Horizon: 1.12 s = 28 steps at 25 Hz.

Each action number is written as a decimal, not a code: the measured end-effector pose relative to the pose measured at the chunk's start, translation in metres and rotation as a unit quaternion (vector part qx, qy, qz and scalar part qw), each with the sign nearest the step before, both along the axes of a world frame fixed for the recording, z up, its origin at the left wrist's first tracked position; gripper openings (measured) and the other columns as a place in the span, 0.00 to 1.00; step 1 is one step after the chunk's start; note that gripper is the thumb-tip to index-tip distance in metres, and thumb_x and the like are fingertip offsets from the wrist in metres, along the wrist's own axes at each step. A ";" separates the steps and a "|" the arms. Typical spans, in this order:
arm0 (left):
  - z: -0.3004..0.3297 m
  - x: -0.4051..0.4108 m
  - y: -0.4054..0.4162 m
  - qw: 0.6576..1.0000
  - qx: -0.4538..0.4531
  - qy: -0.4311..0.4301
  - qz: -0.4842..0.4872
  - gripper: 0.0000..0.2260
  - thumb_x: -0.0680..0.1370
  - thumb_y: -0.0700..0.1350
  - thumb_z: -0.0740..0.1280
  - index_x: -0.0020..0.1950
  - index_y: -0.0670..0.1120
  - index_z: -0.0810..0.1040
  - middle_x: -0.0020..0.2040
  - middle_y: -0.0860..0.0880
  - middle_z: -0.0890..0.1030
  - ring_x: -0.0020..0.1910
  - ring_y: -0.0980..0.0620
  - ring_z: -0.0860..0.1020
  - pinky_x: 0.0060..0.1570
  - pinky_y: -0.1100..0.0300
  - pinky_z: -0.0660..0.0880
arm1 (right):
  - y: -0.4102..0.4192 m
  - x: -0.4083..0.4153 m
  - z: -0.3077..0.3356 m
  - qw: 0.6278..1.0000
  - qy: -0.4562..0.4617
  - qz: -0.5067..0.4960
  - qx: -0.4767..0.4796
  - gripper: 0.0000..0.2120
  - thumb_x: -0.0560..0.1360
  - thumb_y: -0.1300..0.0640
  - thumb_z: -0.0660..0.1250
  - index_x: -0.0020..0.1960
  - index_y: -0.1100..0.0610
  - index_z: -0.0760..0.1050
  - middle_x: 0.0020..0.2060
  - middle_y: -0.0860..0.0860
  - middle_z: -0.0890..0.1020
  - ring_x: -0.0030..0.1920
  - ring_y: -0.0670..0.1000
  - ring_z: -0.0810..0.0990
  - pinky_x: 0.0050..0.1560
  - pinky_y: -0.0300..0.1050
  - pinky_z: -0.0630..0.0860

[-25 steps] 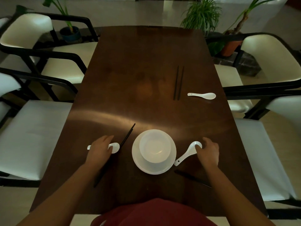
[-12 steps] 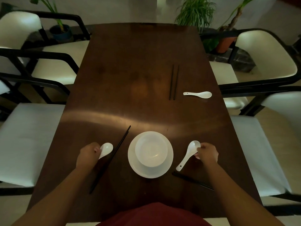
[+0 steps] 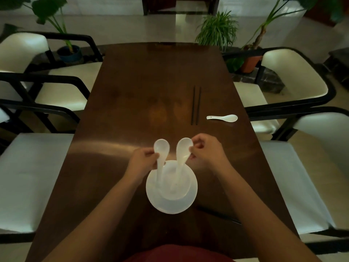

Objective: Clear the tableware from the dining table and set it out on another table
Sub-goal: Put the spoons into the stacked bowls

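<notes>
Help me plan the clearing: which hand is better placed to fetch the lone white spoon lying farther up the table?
Probably the right hand: the lone spoon lies on its side, just beyond it. Both hands hold spoons now.

Beyond the fingers (image 3: 197,146) the surface (image 3: 132,110) lies bare; chopsticks (image 3: 196,105) and spoon (image 3: 222,118) obstruct farther right.

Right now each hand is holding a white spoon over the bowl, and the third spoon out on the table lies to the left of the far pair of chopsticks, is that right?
One detail is off. In the head view the third spoon lies to the right of the far chopsticks, not the left. The rest holds: the left hand and right hand each hold a white spoon over the bowl.
</notes>
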State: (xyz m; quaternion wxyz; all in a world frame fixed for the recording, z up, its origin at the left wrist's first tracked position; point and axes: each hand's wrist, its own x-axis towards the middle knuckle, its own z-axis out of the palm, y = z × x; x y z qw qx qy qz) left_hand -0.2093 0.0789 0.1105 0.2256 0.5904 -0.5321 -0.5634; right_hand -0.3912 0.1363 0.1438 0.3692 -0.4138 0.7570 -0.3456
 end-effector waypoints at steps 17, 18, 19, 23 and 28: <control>0.009 -0.034 0.029 0.991 0.028 0.081 -0.101 0.12 0.74 0.41 0.69 0.56 0.50 0.80 0.45 0.55 0.84 0.45 0.54 0.82 0.39 0.65 0.78 | -0.003 -0.006 -0.006 0.999 0.002 0.029 -0.016 0.06 0.72 0.60 0.69 0.47 0.51 0.77 0.42 0.48 0.81 0.35 0.42 0.79 0.31 0.31 0.75; 0.009 -0.034 0.027 0.991 0.036 0.083 -0.100 0.11 0.74 0.42 0.69 0.56 0.50 0.81 0.45 0.55 0.84 0.44 0.53 0.83 0.39 0.64 0.78 | -0.005 -0.010 -0.006 0.999 -0.030 0.019 -0.013 0.05 0.72 0.61 0.69 0.45 0.52 0.78 0.42 0.50 0.82 0.35 0.43 0.80 0.30 0.31 0.76; 0.009 -0.034 0.026 0.990 0.055 0.090 -0.099 0.10 0.74 0.42 0.69 0.55 0.50 0.81 0.45 0.54 0.84 0.44 0.52 0.83 0.38 0.63 0.78 | -0.006 -0.015 -0.008 0.999 -0.048 0.001 -0.013 0.05 0.72 0.62 0.69 0.44 0.53 0.78 0.41 0.51 0.82 0.34 0.43 0.80 0.29 0.30 0.75; 0.004 -0.036 0.021 0.979 0.122 0.115 -0.117 0.06 0.76 0.43 0.65 0.49 0.48 0.82 0.46 0.47 0.85 0.43 0.51 0.84 0.40 0.60 0.79 | -0.013 -0.038 -0.021 0.996 -0.055 -0.067 -0.013 0.06 0.71 0.62 0.70 0.41 0.52 0.77 0.37 0.48 0.79 0.36 0.44 0.80 0.28 0.29 0.75; 0.000 -0.061 0.005 0.984 0.113 0.105 -0.093 0.07 0.75 0.40 0.68 0.52 0.44 0.82 0.45 0.46 0.85 0.44 0.50 0.84 0.42 0.60 0.80 | -0.030 -0.069 -0.034 0.986 -0.098 -0.132 -0.004 0.06 0.71 0.62 0.71 0.44 0.53 0.77 0.37 0.46 0.79 0.37 0.46 0.81 0.33 0.35 0.80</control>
